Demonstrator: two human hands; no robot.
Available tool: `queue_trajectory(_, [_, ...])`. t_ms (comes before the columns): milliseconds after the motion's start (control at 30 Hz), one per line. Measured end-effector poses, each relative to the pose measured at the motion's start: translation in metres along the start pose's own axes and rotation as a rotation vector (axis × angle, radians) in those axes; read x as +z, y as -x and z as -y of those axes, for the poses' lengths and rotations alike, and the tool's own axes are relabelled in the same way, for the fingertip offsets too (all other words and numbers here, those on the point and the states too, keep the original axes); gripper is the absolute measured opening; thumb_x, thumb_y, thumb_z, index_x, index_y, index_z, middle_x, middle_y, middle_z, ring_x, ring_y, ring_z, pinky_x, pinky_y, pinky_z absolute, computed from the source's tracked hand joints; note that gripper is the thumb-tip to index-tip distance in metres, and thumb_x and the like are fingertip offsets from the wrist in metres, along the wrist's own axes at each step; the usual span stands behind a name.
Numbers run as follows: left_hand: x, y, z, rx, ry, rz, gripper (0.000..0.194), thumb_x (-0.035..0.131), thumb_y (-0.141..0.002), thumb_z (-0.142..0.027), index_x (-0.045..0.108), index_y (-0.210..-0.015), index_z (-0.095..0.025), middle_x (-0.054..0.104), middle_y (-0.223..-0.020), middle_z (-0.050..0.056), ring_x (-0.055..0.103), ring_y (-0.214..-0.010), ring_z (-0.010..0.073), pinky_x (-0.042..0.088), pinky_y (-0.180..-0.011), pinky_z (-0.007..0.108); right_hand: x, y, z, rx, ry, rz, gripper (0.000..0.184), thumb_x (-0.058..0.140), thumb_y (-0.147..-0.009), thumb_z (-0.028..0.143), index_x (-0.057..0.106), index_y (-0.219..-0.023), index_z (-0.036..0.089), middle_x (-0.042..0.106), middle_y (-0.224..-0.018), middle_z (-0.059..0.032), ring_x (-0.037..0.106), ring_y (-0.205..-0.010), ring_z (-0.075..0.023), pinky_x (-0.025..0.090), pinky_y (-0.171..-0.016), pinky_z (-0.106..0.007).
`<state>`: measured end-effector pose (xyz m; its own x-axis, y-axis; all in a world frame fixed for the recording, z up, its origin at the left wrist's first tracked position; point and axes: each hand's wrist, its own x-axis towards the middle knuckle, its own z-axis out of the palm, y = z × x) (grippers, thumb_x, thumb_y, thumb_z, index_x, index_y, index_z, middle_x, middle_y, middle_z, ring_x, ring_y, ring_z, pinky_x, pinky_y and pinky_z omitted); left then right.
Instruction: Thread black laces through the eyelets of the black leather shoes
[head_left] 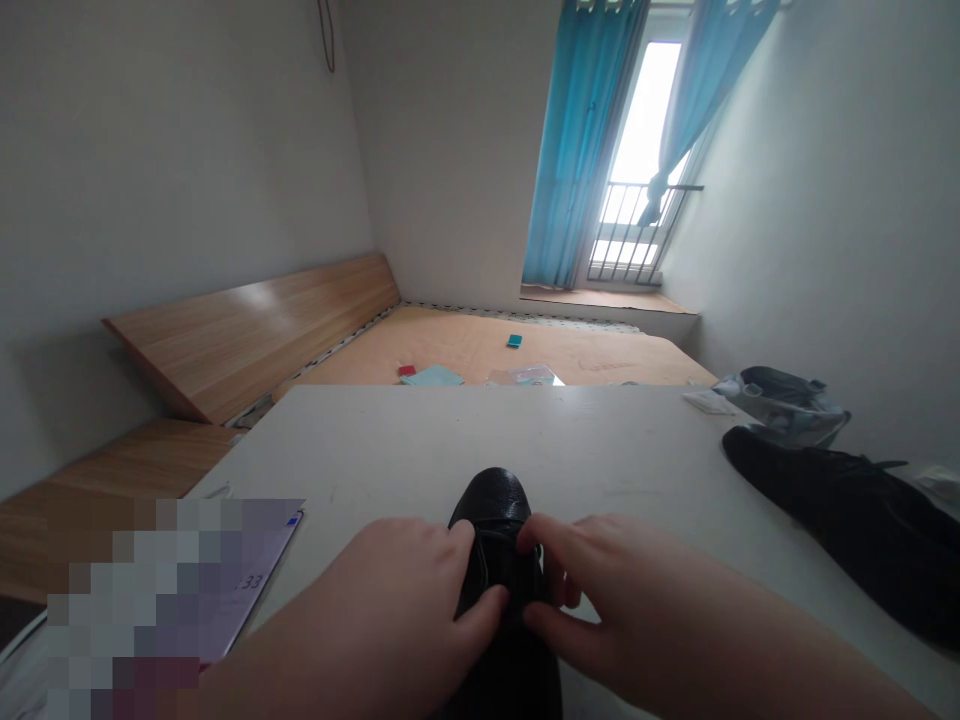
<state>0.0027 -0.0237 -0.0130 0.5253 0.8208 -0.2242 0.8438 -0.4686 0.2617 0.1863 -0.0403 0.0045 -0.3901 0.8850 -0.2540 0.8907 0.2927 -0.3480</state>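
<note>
A black shoe point(495, 495) lies on the white table, toe pointing away from me, its near end running out of the bottom of the head view. My left hand point(405, 600) grips its left side, the thumb resting over the lace area. From the right, my right hand point(577, 585) pinches at the opposite edge of the opening, thumb and forefinger curled onto the shoe. A thin dark line, perhaps a lace, shows between the hands; the fingertips partly cover it. A second black shoe point(847, 510) lies on its own at the right.
The white table point(375, 440) ends at a far edge before a bed point(450, 335) with small items on it. A clear plastic bag point(802, 420) sits beyond the second shoe. At the left lies a flat, partly blurred screen-like object point(259, 560).
</note>
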Motion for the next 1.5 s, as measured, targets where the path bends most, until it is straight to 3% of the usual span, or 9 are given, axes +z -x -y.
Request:
queue_trajectory(100, [0.008, 0.001, -0.005, -0.025, -0.022, -0.052, 0.038, 0.042, -0.09, -0.024, 0.055, -0.125, -0.017, 0.07, -0.106, 0.013, 0.067, -0.094, 0.0302, 0.049, -0.079, 0.039, 0.007, 0.003, 0.003, -0.011, 0.048, -0.016, 0.01, 0.053, -0.074, 0.018, 0.06, -0.081, 0.02, 0.071, -0.078, -0.0056, 0.066, -0.068, -0.0226, 0.03, -0.052, -0.027])
queue_trajectory(167, [0.009, 0.001, -0.009, 0.003, -0.029, -0.059, 0.042, 0.04, -0.088, -0.015, 0.051, -0.129, -0.017, 0.068, -0.112, 0.014, 0.065, -0.099, 0.0292, 0.05, -0.083, 0.041, 0.012, 0.003, 0.003, -0.035, 0.079, -0.061, 0.012, 0.051, -0.073, 0.015, 0.061, -0.079, 0.02, 0.072, -0.075, -0.0054, 0.068, -0.065, -0.0233, 0.026, -0.05, -0.028])
queue_trajectory(367, [0.002, -0.002, -0.02, -0.041, -0.087, 0.032, 0.028, 0.043, -0.083, -0.007, 0.066, -0.096, -0.018, 0.069, -0.101, 0.011, 0.065, -0.092, 0.0272, 0.05, -0.083, 0.042, 0.021, -0.006, 0.004, -0.041, 0.273, -0.13, 0.016, 0.049, -0.076, 0.009, 0.062, -0.078, 0.018, 0.072, -0.071, -0.009, 0.069, -0.062, -0.0257, 0.018, -0.049, -0.032])
queue_trajectory(633, [0.003, -0.002, -0.019, -0.019, -0.073, 0.019, 0.026, 0.041, -0.088, -0.009, 0.066, -0.091, -0.018, 0.069, -0.1, 0.011, 0.066, -0.086, 0.0252, 0.051, -0.076, 0.036, 0.009, -0.007, 0.005, -0.047, 0.161, -0.144, 0.015, 0.05, -0.081, 0.015, 0.062, -0.072, 0.02, 0.07, -0.069, -0.0047, 0.062, -0.058, -0.0183, 0.019, -0.05, -0.03])
queue_trajectory(767, [0.003, -0.002, -0.019, 0.002, -0.106, 0.032, 0.028, 0.043, -0.084, -0.006, 0.066, -0.097, -0.017, 0.069, -0.1, 0.012, 0.065, -0.091, 0.0274, 0.05, -0.081, 0.041, -0.001, -0.005, 0.002, -0.132, -0.05, -0.196, 0.014, 0.054, -0.083, 0.015, 0.055, -0.069, 0.02, 0.064, -0.068, 0.0015, 0.054, -0.059, -0.0124, 0.029, -0.054, -0.026])
queue_trajectory(933, [0.001, -0.001, -0.018, 0.011, -0.081, 0.016, 0.03, 0.045, -0.08, -0.005, 0.067, -0.097, -0.018, 0.07, -0.101, 0.011, 0.065, -0.094, 0.0285, 0.051, -0.084, 0.042, -0.006, 0.004, 0.0, -0.497, -0.564, -0.445, 0.009, 0.051, -0.094, 0.021, 0.056, -0.087, 0.024, 0.062, -0.081, 0.0016, 0.055, -0.072, -0.0126, 0.044, -0.064, -0.025])
queue_trajectory(1100, [0.007, -0.001, -0.014, 0.039, -0.065, -0.017, 0.027, 0.042, -0.086, -0.009, 0.067, -0.093, -0.019, 0.069, -0.098, 0.011, 0.064, -0.09, 0.0264, 0.051, -0.077, 0.036, 0.0, 0.01, 0.0, -0.662, -1.031, -0.413, 0.008, 0.05, -0.097, 0.03, 0.056, -0.092, 0.028, 0.063, -0.073, 0.0028, 0.054, -0.061, -0.0106, 0.045, -0.054, -0.022])
queue_trajectory(1267, [0.003, 0.001, -0.005, 0.168, 0.049, -0.225, 0.02, 0.048, -0.086, -0.015, 0.065, -0.09, -0.024, 0.064, -0.103, 0.005, 0.059, -0.096, 0.0238, 0.046, -0.084, 0.037, -0.003, -0.006, -0.002, -0.569, -1.183, -0.375, 0.005, 0.059, -0.092, 0.024, 0.062, -0.087, 0.023, 0.059, -0.066, 0.0037, 0.053, -0.056, -0.0083, 0.044, -0.052, -0.02])
queue_trajectory(1500, [-0.026, 0.013, -0.001, 0.187, 0.357, -0.676, 0.013, 0.057, -0.089, -0.033, 0.063, -0.08, -0.026, 0.064, -0.076, -0.004, 0.056, -0.07, 0.0154, 0.043, -0.056, 0.022, -0.006, -0.021, -0.006, -0.446, -1.324, -0.34, 0.006, 0.069, -0.084, 0.024, 0.065, -0.084, 0.019, 0.066, -0.071, 0.0011, 0.057, -0.056, -0.0075, 0.043, -0.051, -0.018])
